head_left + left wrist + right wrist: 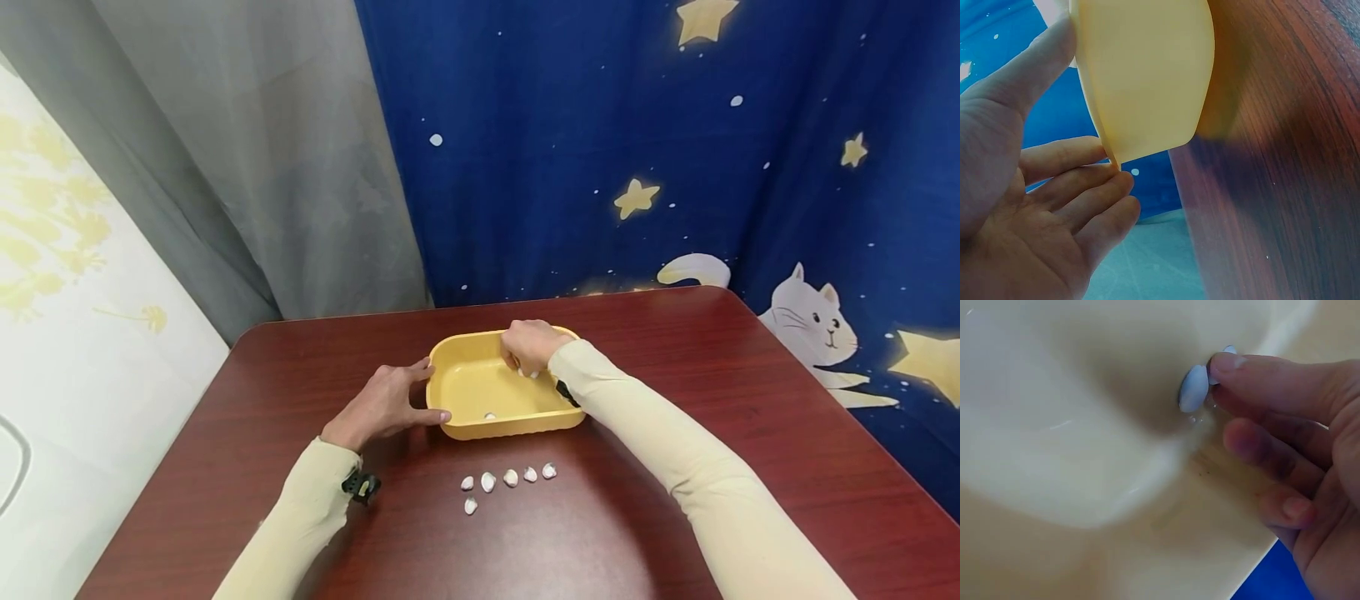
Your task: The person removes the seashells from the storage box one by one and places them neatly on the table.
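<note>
A yellow basin (pixel 480 427) stands on the table, shown from its outer side in the left wrist view (pixel 1147 69). My left hand (pixel 385 406) holds its left end, thumb at the near rim and fingertips at the far left corner. My right hand (pixel 532 346) reaches inside at the far right. In the right wrist view, its thumb and forefinger pinch a small white shell (pixel 1230 349), mostly hidden by the thumb. Another white shell (pixel 1194 389) lies right beside the fingertips. One more shell (pixel 490 416) is by the basin's near wall.
Several small white shells (pixel 511 478) lie in a row on the dark red table (pixel 675 367), in front of the basin. A single shell (pixel 470 505) sits below the row's left end. A grey curtain and a blue star-patterned curtain (pixel 540 167) hang behind the table.
</note>
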Motion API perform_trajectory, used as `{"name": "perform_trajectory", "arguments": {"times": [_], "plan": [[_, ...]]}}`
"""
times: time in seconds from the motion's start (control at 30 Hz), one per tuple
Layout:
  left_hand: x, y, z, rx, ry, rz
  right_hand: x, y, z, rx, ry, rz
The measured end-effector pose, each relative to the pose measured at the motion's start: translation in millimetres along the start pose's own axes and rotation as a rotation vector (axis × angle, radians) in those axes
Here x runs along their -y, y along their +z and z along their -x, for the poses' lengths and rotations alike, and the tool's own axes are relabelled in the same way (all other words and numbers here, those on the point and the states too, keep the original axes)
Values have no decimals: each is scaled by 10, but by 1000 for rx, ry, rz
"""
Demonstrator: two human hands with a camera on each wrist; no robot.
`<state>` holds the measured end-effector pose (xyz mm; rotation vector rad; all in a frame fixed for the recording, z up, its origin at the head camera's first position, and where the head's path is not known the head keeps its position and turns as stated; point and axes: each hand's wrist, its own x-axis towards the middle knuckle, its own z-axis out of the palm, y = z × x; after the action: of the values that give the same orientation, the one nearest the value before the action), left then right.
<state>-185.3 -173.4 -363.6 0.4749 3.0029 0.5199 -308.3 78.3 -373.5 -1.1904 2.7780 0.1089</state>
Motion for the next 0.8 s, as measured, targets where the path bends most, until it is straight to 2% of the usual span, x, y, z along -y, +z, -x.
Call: {"name": "perform_trajectory", "arguments": {"times": [0.2, 0.53, 0.8], "plan": [[8, -9, 4, -7, 3, -5, -13, 11, -16, -11, -26, -21], [9, 12, 14, 3, 2, 6, -8, 47, -18, -10, -5, -42], [0, 6, 9, -5, 15, -6, -19, 35, -14, 4, -31, -60]]}}
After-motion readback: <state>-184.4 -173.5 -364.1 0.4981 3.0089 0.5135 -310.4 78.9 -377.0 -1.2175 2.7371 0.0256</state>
